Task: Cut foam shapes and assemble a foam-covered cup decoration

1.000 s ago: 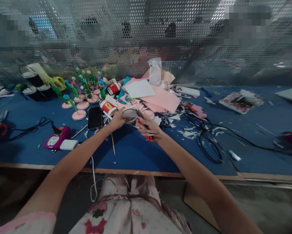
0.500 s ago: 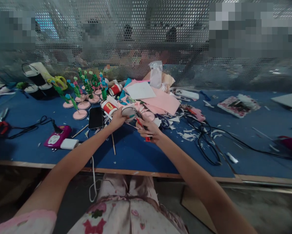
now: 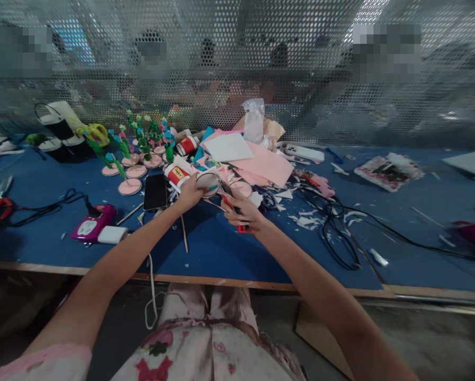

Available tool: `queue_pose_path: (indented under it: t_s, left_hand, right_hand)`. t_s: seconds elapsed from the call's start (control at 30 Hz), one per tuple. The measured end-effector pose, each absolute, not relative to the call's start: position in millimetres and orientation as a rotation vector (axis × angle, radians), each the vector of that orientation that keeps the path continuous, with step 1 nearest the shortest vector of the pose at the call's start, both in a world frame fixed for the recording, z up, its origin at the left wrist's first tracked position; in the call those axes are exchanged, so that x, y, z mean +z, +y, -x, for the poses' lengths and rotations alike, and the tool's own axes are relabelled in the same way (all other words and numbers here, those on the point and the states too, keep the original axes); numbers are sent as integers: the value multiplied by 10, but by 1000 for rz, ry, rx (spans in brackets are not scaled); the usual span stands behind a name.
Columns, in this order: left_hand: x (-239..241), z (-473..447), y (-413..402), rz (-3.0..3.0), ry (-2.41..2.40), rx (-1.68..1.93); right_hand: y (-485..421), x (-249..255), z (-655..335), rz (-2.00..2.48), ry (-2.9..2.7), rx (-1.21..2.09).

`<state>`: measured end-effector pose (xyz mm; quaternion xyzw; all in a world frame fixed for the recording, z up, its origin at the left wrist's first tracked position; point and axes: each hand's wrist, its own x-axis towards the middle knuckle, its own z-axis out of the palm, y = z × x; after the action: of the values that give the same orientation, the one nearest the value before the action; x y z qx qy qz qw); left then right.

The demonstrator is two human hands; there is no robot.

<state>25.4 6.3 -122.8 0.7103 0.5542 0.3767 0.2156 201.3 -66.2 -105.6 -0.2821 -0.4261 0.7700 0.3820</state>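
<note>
1. Fingers [image 3: 237,212] of my right hand [image 3: 245,216] are clenched through the loops of the red-handled scissors [image 3: 228,200]. I hold them low over the blue-covered table [image 3: 221,248], probably to steady the cut.
2. The scissors' long axis runs from my palm up and to the left. Their dark blades point away from me, at the rim of the round pale foam disc [image 3: 207,181].
3. My left hand [image 3: 189,194] pinches that disc by its near-left edge, thumb and fingertips closed on it. It sits just above the table with its face tilted up toward me, likely so the blades can reach the rim freely.
4. Near that hand lie a thin wooden stick [image 3: 184,235] and a black phone [image 3: 155,191].
5. Beyond them are a red-and-white paper cup [image 3: 177,173] on its side, pink foam sheets [image 3: 266,164], and pink round bases with green stems [image 3: 130,186].
6. Farthest off stands the perforated metal screen [image 3: 301,79].
</note>
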Motion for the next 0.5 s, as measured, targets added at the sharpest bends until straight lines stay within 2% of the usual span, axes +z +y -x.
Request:
queue_pose_path:
  t_s: [0.5]
  left_hand:
    - [-1215,-247,15,-2142,1530,915]
  right_hand:
    - [-676,-1067,-2018,688,-1097,1946]
